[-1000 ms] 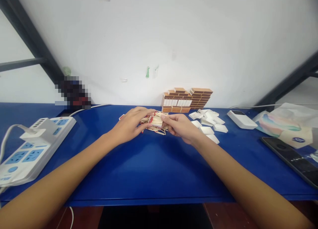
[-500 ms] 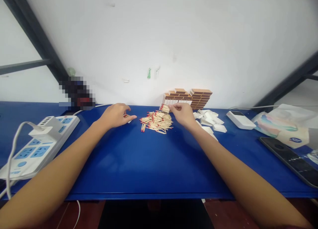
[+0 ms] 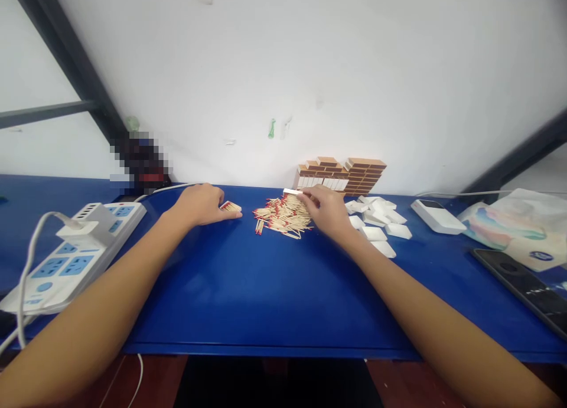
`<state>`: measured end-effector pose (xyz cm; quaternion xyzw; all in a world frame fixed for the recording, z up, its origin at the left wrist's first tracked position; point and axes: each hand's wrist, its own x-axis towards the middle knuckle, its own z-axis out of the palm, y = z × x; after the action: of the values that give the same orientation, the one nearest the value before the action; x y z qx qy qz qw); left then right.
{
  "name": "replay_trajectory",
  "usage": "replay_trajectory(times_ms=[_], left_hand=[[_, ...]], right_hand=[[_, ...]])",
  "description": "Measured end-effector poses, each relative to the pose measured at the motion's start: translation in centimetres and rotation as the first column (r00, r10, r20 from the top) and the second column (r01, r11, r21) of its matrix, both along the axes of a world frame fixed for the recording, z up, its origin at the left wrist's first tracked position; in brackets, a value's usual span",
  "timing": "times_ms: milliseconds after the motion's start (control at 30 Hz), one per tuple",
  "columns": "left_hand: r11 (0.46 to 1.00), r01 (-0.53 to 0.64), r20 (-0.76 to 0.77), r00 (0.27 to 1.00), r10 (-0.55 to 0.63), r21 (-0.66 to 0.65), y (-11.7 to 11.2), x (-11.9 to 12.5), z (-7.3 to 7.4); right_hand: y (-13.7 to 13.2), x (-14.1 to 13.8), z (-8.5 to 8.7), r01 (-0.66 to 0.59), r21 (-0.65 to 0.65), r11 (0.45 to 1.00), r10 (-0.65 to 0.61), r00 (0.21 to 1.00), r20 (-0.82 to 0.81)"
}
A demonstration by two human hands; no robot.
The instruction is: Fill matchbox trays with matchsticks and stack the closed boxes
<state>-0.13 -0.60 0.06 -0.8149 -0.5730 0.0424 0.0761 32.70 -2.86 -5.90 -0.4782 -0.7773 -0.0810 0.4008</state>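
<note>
At the pile's left, my left hand (image 3: 199, 204) has its thumb along the near side of a small matchbox tray (image 3: 231, 206) with red-tipped matches in it. My right hand (image 3: 325, 210) pinches another matchbox tray (image 3: 291, 192) above the far side of the match pile (image 3: 286, 214); the tray's white outer side faces me and hides what it holds. Loose matches in the pile point in mixed directions, with a few lying apart at its left edge.
White empty-looking trays (image 3: 376, 213) lie scattered right of my right hand. Behind them, brown matchbox sleeves (image 3: 365, 175) are stacked against the wall. A power strip (image 3: 84, 257) is at left; a white device (image 3: 437, 216), tissue pack (image 3: 509, 228) and phone (image 3: 518, 281) are at right.
The right-hand tray has tipped, so its white side shows where matches were visible before. The left-hand tray is less covered by the fingers. The view has shifted slightly.
</note>
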Motion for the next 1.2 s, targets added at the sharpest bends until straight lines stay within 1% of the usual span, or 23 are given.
replay_trajectory(times_ms=[133, 300, 433, 600, 700, 767, 833, 1000, 1100, 1200], left_hand=[[0.999, 0.025, 0.005, 1.0, -0.024, -0.025, -0.3, 0.4, -0.1], [0.998, 0.063, 0.01, 0.998, -0.063, -0.014, -0.3, 0.6, -0.2], [0.998, 0.064, 0.012, 0.998, -0.064, -0.012, -0.2, 0.5, -0.3], [0.996, 0.09, 0.027, 0.996, -0.09, -0.01, -0.2, 0.3, -0.4], [0.994, 0.109, 0.032, 0.994, -0.109, -0.013, -0.2, 0.3, -0.4], [0.993, 0.117, 0.032, 0.993, -0.116, -0.013, -0.3, 0.3, -0.4], [0.993, 0.116, 0.031, 0.993, -0.116, -0.013, -0.3, 0.4, -0.4], [0.993, 0.116, 0.041, 0.993, -0.115, -0.023, -0.4, 0.4, -0.3], [0.992, 0.126, 0.035, 0.991, -0.125, -0.02, -0.3, 0.3, -0.4], [0.992, 0.125, 0.029, 0.992, -0.125, -0.017, -0.3, 0.3, -0.4]], right_hand=[[-0.4, 0.3, 0.2, -0.022, 0.06, 0.998, 0.012, 0.988, 0.155], [-1.0, 0.2, 0.6, 0.019, 0.169, 0.985, -0.064, 0.962, 0.266], [-1.2, 0.0, 0.7, 0.003, 0.283, 0.959, -0.096, 0.943, 0.318], [-1.4, -0.4, 1.0, -0.055, 0.416, 0.908, -0.116, 0.919, 0.376], [-1.7, -0.6, 1.4, -0.071, 0.477, 0.876, -0.135, 0.914, 0.383], [-2.0, -0.6, 1.7, -0.081, 0.496, 0.864, -0.128, 0.919, 0.373], [-2.1, -0.4, 1.9, -0.086, 0.502, 0.861, -0.109, 0.932, 0.346], [-2.1, 0.3, 2.3, -0.051, 0.503, 0.863, -0.089, 0.964, 0.251], [-2.3, 0.3, 2.2, -0.089, 0.508, 0.857, -0.052, 0.965, 0.258], [-2.5, -0.2, 1.9, -0.142, 0.531, 0.835, -0.021, 0.957, 0.288]])
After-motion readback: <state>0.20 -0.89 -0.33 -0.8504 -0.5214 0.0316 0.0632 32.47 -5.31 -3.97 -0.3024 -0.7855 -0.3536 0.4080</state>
